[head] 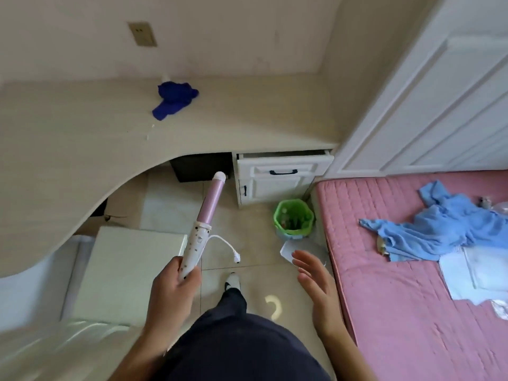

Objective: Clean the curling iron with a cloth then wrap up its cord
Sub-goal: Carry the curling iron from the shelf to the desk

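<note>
curling iron held out over the floor, pink barrel aimed at the desk; looks light and rigid, smooth barrel likely slippery, so the white handle is the sound hold. cord short, semi-stiff, plug dangling. left hand fingers clenched on handle end. right hand released, spread, empty. blue cloth lies on desk, well apart.

left hand: grips curling iron handle, barrel pointing away
cord: hangs loose, plug free
right hand: empty, fingers spread
cloth: blue, on desk
</note>
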`<action>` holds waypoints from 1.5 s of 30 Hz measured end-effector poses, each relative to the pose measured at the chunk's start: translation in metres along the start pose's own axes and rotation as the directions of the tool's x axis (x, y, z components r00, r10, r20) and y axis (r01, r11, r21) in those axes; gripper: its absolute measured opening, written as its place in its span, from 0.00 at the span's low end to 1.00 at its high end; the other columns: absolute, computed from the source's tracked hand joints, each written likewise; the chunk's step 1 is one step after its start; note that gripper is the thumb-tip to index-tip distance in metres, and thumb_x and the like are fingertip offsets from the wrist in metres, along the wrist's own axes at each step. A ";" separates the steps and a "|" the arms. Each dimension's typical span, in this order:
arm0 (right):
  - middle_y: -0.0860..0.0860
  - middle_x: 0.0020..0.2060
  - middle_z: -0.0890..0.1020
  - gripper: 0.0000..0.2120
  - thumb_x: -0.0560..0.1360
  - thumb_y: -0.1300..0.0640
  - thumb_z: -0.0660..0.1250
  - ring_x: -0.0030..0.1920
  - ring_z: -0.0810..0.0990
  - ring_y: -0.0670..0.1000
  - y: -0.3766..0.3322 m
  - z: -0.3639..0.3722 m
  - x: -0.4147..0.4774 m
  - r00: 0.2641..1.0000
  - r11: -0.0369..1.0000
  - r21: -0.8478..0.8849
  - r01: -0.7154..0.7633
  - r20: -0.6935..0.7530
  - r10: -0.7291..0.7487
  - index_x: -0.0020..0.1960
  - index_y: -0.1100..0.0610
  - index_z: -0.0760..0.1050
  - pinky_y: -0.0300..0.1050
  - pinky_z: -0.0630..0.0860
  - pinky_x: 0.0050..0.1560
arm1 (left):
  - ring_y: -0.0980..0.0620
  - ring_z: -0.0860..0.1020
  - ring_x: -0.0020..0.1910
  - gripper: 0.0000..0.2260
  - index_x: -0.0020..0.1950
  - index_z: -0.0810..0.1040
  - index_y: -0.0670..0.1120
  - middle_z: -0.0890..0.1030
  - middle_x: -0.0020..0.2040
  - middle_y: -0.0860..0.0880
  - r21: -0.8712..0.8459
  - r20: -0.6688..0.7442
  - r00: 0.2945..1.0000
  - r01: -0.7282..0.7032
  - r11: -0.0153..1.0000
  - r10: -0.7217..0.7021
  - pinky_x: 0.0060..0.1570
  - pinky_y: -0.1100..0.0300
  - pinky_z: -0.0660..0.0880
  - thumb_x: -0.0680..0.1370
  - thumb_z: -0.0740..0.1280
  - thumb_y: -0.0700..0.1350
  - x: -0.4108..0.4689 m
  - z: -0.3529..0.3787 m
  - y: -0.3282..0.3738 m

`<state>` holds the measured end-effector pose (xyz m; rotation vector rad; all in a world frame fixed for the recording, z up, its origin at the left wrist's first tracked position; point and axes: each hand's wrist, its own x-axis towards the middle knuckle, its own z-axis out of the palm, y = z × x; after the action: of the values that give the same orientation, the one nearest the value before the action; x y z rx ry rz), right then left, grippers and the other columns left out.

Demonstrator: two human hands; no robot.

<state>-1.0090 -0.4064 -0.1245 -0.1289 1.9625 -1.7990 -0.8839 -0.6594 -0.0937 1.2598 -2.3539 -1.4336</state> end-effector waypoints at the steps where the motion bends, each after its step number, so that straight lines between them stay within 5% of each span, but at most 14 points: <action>1: 0.47 0.64 0.82 0.22 0.73 0.48 0.68 0.66 0.80 0.48 -0.009 0.011 0.018 1.000 1.000 -0.006 0.003 0.017 -0.003 0.67 0.51 0.78 0.47 0.76 0.65 | 0.56 0.65 0.25 0.11 0.38 0.71 0.43 0.68 0.27 0.54 -0.008 -0.009 1.000 0.000 1.000 0.000 0.24 0.65 0.61 0.79 0.68 0.39 0.018 -0.006 0.004; 6: 0.45 0.65 0.82 0.22 0.75 0.49 0.67 0.66 0.79 0.46 -0.036 0.059 0.097 0.998 0.997 -0.070 0.037 0.043 -0.034 0.68 0.51 0.77 0.44 0.74 0.63 | 0.57 0.67 0.26 0.08 0.41 0.73 0.45 0.71 0.31 0.47 -0.064 -0.014 1.000 -0.022 0.998 0.021 0.24 0.64 0.65 0.79 0.68 0.42 0.101 -0.024 0.020; 14: 0.47 0.62 0.84 0.21 0.74 0.56 0.66 0.65 0.81 0.48 -0.068 0.061 0.188 0.997 0.999 -0.043 0.000 -0.083 -0.003 0.66 0.54 0.78 0.33 0.76 0.59 | 0.56 0.66 0.26 0.09 0.40 0.72 0.51 0.68 0.28 0.54 -0.138 0.058 0.998 -0.011 0.990 0.019 0.25 0.59 0.66 0.79 0.68 0.43 0.208 -0.023 0.056; 19: 0.48 0.60 0.84 0.21 0.72 0.59 0.71 0.64 0.81 0.48 -0.083 0.079 0.272 0.998 0.999 -0.027 0.020 -0.065 -0.022 0.65 0.54 0.78 0.40 0.78 0.62 | 0.57 0.67 0.24 0.11 0.39 0.71 0.45 0.69 0.28 0.53 -0.129 0.056 0.998 -0.026 0.991 0.034 0.23 0.66 0.65 0.80 0.68 0.40 0.284 -0.013 0.093; 22: 0.50 0.62 0.83 0.22 0.72 0.56 0.70 0.65 0.80 0.50 -0.094 0.105 0.317 1.000 1.000 -0.021 0.006 0.000 -0.006 0.67 0.55 0.78 0.45 0.77 0.63 | 0.58 0.67 0.23 0.14 0.36 0.71 0.51 0.70 0.27 0.55 -0.131 0.027 0.999 -0.041 0.991 0.045 0.23 0.69 0.64 0.79 0.68 0.38 0.318 -0.025 0.111; 25: 0.49 0.62 0.83 0.23 0.73 0.54 0.68 0.65 0.80 0.49 -0.101 0.131 0.360 0.997 1.000 -0.004 0.009 0.075 -0.009 0.67 0.55 0.78 0.39 0.76 0.62 | 0.58 0.66 0.25 0.13 0.38 0.72 0.54 0.70 0.27 0.55 -0.113 -0.011 0.999 -0.047 0.992 0.046 0.23 0.66 0.64 0.78 0.68 0.41 0.348 -0.036 0.119; 29: 0.50 0.63 0.83 0.22 0.73 0.53 0.67 0.66 0.79 0.52 -0.109 0.158 0.393 0.993 1.000 -0.011 0.013 0.119 -0.012 0.67 0.54 0.78 0.49 0.73 0.66 | 0.58 0.66 0.25 0.10 0.39 0.72 0.54 0.69 0.28 0.55 -0.067 -0.049 0.998 -0.035 0.997 0.032 0.23 0.64 0.65 0.78 0.69 0.43 0.380 -0.054 0.118; 35: 0.49 0.64 0.82 0.23 0.73 0.50 0.68 0.66 0.80 0.53 -0.121 0.202 0.434 0.993 0.999 -0.048 0.006 0.122 0.000 0.68 0.50 0.78 0.51 0.75 0.64 | 0.58 0.69 0.25 0.12 0.38 0.71 0.53 0.72 0.29 0.54 -0.077 -0.091 0.996 -0.026 0.997 0.019 0.24 0.65 0.69 0.78 0.69 0.42 0.441 -0.091 0.111; 45: 0.45 0.64 0.82 0.21 0.73 0.48 0.68 0.65 0.79 0.49 -0.115 0.333 0.514 0.988 0.966 -0.255 0.032 0.151 0.007 0.66 0.44 0.78 0.55 0.74 0.68 | 0.57 0.67 0.23 0.07 0.39 0.72 0.51 0.71 0.26 0.55 0.052 0.020 0.983 -0.184 0.981 0.184 0.22 0.65 0.63 0.75 0.68 0.48 0.592 -0.240 0.056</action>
<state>-1.3583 -0.9202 -0.1656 -0.3521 2.0785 -1.4870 -1.1863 -1.2253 -0.1000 1.0140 -2.4602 -1.3363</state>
